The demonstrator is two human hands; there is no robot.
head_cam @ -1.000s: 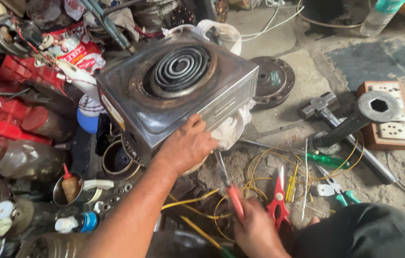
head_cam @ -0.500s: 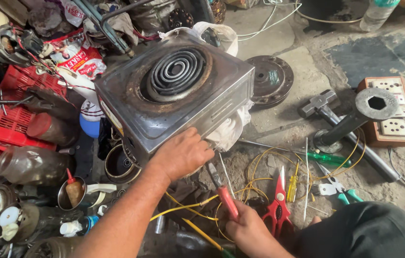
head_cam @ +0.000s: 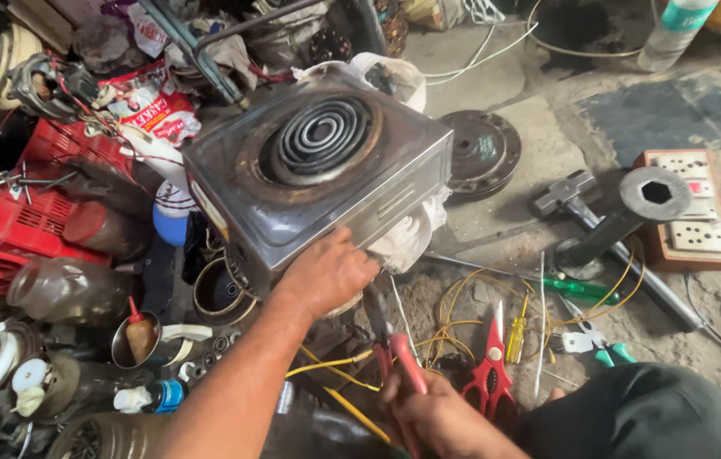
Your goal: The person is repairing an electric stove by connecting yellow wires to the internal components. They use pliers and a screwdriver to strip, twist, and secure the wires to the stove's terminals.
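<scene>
1. Hotplate [head_cam: 318, 170]: square metal box with a spiral coil on top, tilted, sitting amid clutter on the floor, left of centre.
2. Left hand [head_cam: 326, 274]: pressed against the hotplate's near lower edge, fingers curled onto the casing, gripping it.
3. Right hand [head_cam: 433, 412]: fingers closed around the red handles of the pliers [head_cam: 390, 340]. The pliers point up towards the underside of the hotplate, just beside the left hand. The tip is hidden; cannot tell what it touches.
4. Yellow wire [head_cam: 462, 327]: loose loops on the ground right of the pliers, with strands running under both hands.
5. Red cutters [head_cam: 490, 370]: lying on the ground just right of the right hand. A yellow screwdriver [head_cam: 515, 338] lies beside them.
6. Green screwdriver [head_cam: 577, 289]: further right, near the wire loops.
7. Socket board [head_cam: 690, 208]: at right, well apart from the hands, with a heavy black socket wrench [head_cam: 628, 212] lying across its left side.
8. Red crate [head_cam: 29, 208]: at left, among jars and scrap.
9. Dark round disc [head_cam: 481, 153]: on the floor behind the hotplate's right corner.
</scene>
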